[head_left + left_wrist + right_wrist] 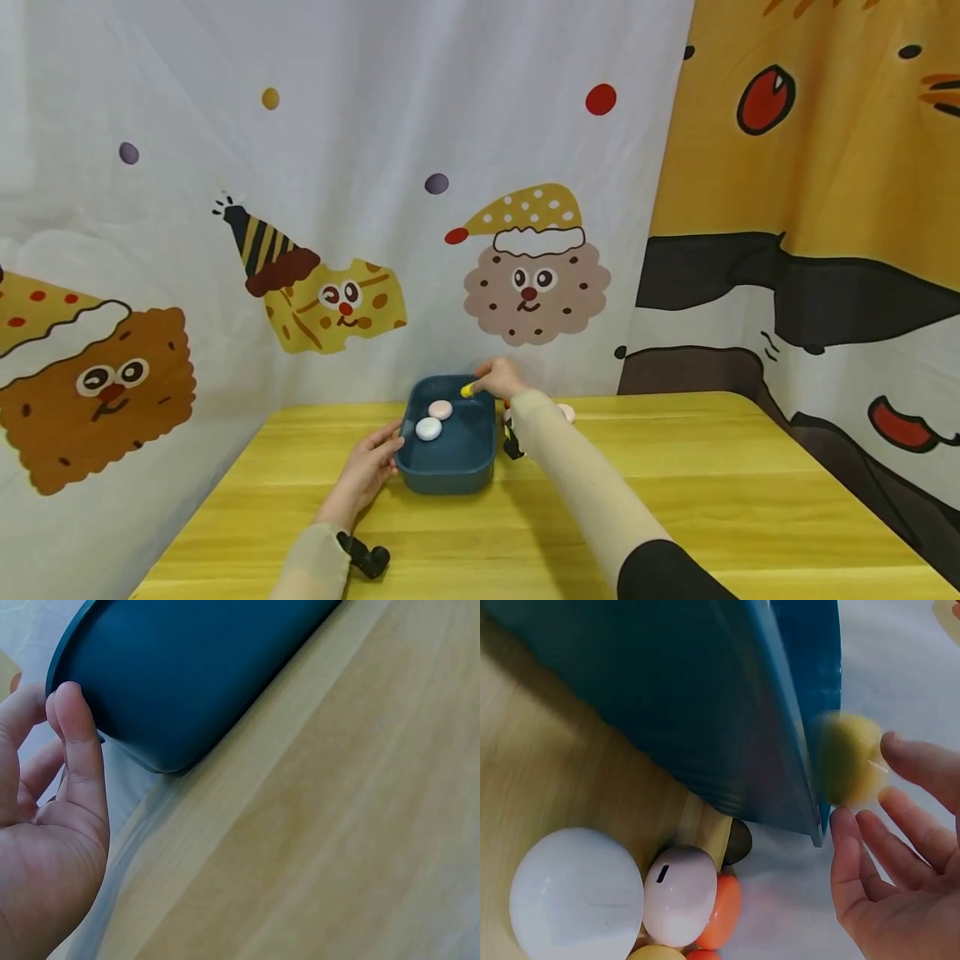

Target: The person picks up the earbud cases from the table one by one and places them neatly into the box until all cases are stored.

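Note:
A deep blue rectangular bin (450,482) stands on the table near the curtain. Its left rim is pinched between the thumb and fingers of my left hand (365,468); the left wrist view shows the thumb (79,742) against the bin wall. Over the bin's far right corner is my right hand (501,379). Just off its fingertips is a small yellow rounded thing (851,759), blurred while the hand looks sharp, with the fingers spread around it. Inside the bin lie a white rounded piece (428,429) and a pale pink one (439,409).
Right of the bin, partly behind my right forearm, sit several rounded pieces: a large white one (577,896), a pale pink one with a dark slot (679,896) and an orange one (721,911). A printed curtain (360,125) hangs behind the wooden table (675,500).

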{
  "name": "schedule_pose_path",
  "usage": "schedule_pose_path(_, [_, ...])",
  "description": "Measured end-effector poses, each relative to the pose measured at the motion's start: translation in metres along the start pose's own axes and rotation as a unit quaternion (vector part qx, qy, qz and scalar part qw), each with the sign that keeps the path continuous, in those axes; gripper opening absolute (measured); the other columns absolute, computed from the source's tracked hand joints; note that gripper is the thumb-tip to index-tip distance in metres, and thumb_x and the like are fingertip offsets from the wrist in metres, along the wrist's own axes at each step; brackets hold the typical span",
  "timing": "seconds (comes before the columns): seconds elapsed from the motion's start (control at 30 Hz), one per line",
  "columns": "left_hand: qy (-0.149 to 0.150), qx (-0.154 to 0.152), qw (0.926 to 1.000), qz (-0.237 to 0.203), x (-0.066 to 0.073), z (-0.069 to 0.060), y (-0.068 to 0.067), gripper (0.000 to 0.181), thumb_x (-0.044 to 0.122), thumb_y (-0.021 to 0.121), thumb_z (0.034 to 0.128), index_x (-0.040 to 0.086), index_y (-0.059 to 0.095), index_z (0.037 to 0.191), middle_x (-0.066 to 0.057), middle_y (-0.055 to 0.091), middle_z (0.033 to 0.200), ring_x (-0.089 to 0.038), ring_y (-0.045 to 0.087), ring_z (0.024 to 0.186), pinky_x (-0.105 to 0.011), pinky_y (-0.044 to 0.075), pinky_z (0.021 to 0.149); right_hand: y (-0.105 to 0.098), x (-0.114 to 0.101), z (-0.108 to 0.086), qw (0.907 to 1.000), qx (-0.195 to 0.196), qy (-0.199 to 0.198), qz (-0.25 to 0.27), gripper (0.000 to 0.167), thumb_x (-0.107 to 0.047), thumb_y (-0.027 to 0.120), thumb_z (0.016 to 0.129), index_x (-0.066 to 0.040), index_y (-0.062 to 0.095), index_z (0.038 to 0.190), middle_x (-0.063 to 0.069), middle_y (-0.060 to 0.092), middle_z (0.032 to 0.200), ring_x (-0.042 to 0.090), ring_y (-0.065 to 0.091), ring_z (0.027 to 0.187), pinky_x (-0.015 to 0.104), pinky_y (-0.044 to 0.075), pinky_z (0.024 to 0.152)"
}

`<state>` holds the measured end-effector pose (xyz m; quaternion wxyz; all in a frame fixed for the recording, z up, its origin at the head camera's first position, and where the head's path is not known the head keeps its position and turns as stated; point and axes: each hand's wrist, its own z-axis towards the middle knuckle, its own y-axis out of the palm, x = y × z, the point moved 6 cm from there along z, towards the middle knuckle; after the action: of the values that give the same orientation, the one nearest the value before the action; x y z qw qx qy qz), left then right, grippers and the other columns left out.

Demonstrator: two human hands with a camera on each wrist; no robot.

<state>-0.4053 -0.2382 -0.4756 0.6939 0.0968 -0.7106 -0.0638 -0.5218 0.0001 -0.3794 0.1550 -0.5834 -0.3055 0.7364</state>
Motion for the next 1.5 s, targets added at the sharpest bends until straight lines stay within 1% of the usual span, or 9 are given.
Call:
schedule_pose_path(0.13, [-0.002,0.000,1.0000,0.005,-0.002,-0.001,0.001,0.052,0.007,0.061,0.0942,0.002,0.045,0.144,-0.003,0.050,0.099,-0.009,0.046,0.055,-0.021,0.046,0.051,-0.001,0.001,-0.004,0.9999,0.012,-0.004,-0.007,0.033,-0.009,0.076,0.082,0.002,0.070,0.112,0.014,0.066,0.109,0.032,0.062,0.100,0.038,0.054,0.078])
schedule_pose_path(0.37, [-0.012,-0.001,0.9999,-0.002,-0.002,-0.001,0.002,0.052,0.008,0.062,0.0939,0.005,0.047,0.144,-0.002,0.052,0.096,-0.010,0.048,0.053,-0.022,0.047,0.051,-0.003,0.002,-0.007,0.9999,0.011,-0.003,0.003,0.032,-0.008,0.075,0.083,0.003,0.070,0.112,0.015,0.066,0.111,0.032,0.061,0.101,0.039,0.053,0.081])
schedule_pose_path(0.6, [-0.011,-0.005,0.9999,-0.005,-0.002,0.000,0.003,0.053,0.008,0.063,0.0936,0.005,0.047,0.143,-0.001,0.054,0.094,-0.010,0.049,0.053,-0.022,0.047,0.052,-0.007,0.012,-0.004,0.9996,0.015,0.001,0.024,0.030,-0.006,0.075,0.082,0.003,0.071,0.110,0.015,0.066,0.112,0.033,0.061,0.104,0.041,0.053,0.083])
schedule_pose_path(0.73, [-0.010,-0.008,0.9999,0.003,-0.003,0.000,0.004,0.052,0.008,0.062,0.0944,0.005,0.046,0.144,-0.002,0.051,0.096,-0.010,0.048,0.055,-0.022,0.047,0.052,-0.014,0.022,-0.003,0.9995,0.012,0.000,0.030,0.029,-0.008,0.075,0.082,0.002,0.072,0.110,0.013,0.067,0.110,0.031,0.062,0.100,0.040,0.054,0.081])
schedule_pose_path(0.87, [-0.011,-0.005,0.9999,0.011,-0.003,0.000,0.004,0.052,0.009,0.061,0.0947,0.005,0.046,0.144,-0.003,0.048,0.097,-0.010,0.046,0.057,-0.022,0.047,0.053,-0.022,0.031,-0.005,0.9979,0.002,0.006,0.064,0.032,-0.008,0.073,0.085,0.004,0.069,0.114,0.015,0.067,0.109,0.033,0.064,0.096,0.044,0.053,0.083])
schedule_pose_path(1.0, [-0.011,0.001,0.9998,0.015,-0.002,-0.001,0.001,0.052,0.010,0.061,0.0951,0.006,0.046,0.144,-0.003,0.049,0.097,-0.009,0.046,0.057,-0.022,0.047,0.053,-0.033,0.038,-0.011,0.9947,0.003,0.016,0.102,0.035,-0.008,0.071,0.086,0.007,0.066,0.117,0.019,0.065,0.113,0.035,0.064,0.098,0.048,0.051,0.087])
schedule_pose_path(1.2, [-0.016,0.002,0.9998,0.014,-0.001,-0.002,-0.001,0.053,0.010,0.061,0.0955,0.006,0.045,0.145,-0.002,0.050,0.099,-0.009,0.048,0.056,-0.021,0.047,0.054,-0.054,0.058,-0.026,0.9957,0.033,0.040,0.077,0.035,-0.014,0.070,0.088,0.005,0.067,0.118,0.017,0.063,0.119,0.031,0.059,0.106,0.043,0.049,0.091])
schedule_pose_path(1.3, [-0.017,0.004,0.9998,0.007,0.000,-0.002,-0.002,0.054,0.009,0.062,0.0945,0.005,0.044,0.145,-0.001,0.051,0.098,-0.008,0.048,0.056,-0.021,0.047,0.053,-0.061,0.072,-0.032,0.9942,0.038,0.048,0.088,0.033,-0.012,0.066,0.090,0.006,0.066,0.118,0.019,0.063,0.118,0.034,0.058,0.108,0.044,0.047,0.093])
schedule_pose_path(1.5, [-0.017,0.001,0.9998,0.010,0.000,-0.003,0.001,0.054,0.009,0.060,0.0953,0.004,0.043,0.146,0.000,0.050,0.097,-0.008,0.047,0.057,-0.020,0.047,0.053,-0.081,0.101,-0.045,0.9900,0.073,0.064,0.103,0.036,-0.014,0.066,0.089,0.008,0.065,0.118,0.020,0.062,0.121,0.036,0.052,0.118,0.049,0.040,0.101])
